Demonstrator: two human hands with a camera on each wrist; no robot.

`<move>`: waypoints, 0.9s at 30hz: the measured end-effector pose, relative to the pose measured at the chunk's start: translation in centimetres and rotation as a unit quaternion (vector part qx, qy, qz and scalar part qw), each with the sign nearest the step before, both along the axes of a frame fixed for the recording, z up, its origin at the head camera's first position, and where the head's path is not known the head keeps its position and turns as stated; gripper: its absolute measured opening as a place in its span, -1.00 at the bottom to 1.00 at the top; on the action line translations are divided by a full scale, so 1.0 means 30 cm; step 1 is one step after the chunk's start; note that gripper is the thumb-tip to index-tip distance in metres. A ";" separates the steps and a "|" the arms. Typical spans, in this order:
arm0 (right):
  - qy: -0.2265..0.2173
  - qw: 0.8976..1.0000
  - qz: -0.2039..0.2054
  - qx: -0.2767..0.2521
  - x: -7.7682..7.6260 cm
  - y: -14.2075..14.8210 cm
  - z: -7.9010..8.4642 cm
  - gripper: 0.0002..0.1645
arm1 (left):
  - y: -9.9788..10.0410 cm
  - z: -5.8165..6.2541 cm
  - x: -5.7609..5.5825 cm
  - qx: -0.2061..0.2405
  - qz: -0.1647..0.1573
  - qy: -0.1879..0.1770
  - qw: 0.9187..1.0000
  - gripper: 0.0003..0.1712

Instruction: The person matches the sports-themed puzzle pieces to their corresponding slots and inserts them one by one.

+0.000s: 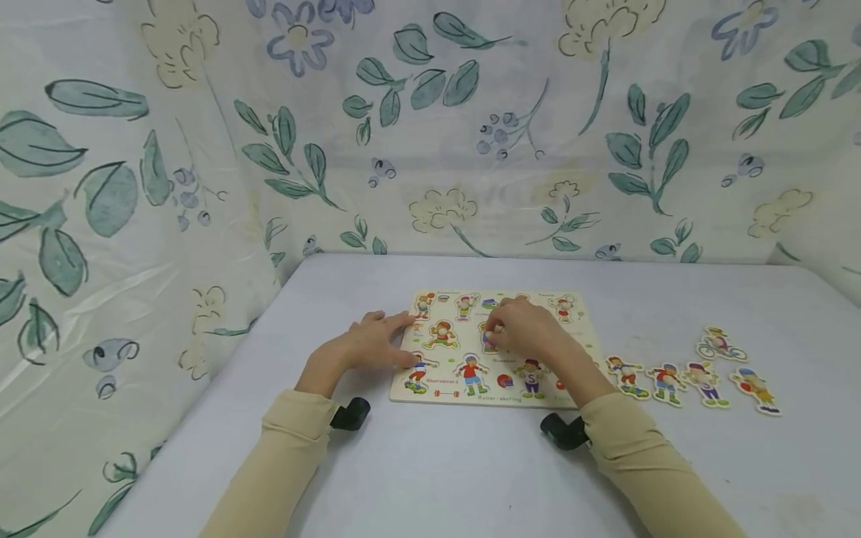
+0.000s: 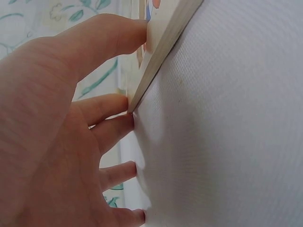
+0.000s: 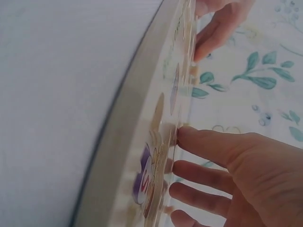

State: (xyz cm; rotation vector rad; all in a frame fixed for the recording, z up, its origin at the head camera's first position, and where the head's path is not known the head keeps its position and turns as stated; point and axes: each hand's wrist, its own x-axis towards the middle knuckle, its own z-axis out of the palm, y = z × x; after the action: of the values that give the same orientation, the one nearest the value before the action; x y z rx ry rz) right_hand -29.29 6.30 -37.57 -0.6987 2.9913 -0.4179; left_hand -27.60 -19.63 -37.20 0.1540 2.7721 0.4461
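Note:
A wooden puzzle board (image 1: 467, 386) with sports figures lies flat on the table. My left hand (image 1: 368, 342) is spread at its left edge. In the left wrist view the thumb (image 2: 125, 35) rests on the board's face, one finger touches its edge, and others reach the table. Over the board's middle, my right hand (image 1: 531, 329) pinches a small figure puzzle piece (image 1: 486, 341) at its slot, fingers partly covering it. In the right wrist view the right thumb (image 3: 191, 137) and fingertips meet the board's surface; the piece itself is hidden there.
Several loose figure pieces lie right of the board: a cyclist (image 1: 721, 345), a skateboarder (image 1: 628, 376), a roller skater (image 1: 667, 384), a purple-clad figure (image 1: 705, 384) and a ball player (image 1: 757, 391). Floral cloth (image 1: 511, 187) hangs behind the white table (image 1: 444, 471).

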 end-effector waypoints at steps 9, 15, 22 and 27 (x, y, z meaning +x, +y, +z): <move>0.013 1.000 0.001 0.012 0.008 -0.003 0.004 -0.79 | -0.003 -0.001 -0.009 -0.005 -0.006 0.004 1.000 -0.03; -0.004 1.000 -0.019 0.016 0.018 -0.005 0.006 -0.76 | -0.004 0.000 -0.009 -0.001 -0.013 0.003 1.000 -0.03; -0.018 0.999 -0.037 0.021 0.029 -0.012 0.015 -0.73 | 0.000 0.001 -0.006 -0.001 -0.016 0.008 1.000 -0.02; -0.013 0.998 -0.030 0.050 0.043 -0.028 0.022 -0.63 | -0.001 0.001 -0.001 -0.007 -0.012 0.010 1.000 -0.03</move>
State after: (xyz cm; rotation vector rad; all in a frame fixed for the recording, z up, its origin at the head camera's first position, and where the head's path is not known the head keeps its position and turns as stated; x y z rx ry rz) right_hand -28.01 5.47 -36.91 -0.5922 2.9898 -0.2760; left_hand -27.62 -19.65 -37.17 0.1903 2.7891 0.4215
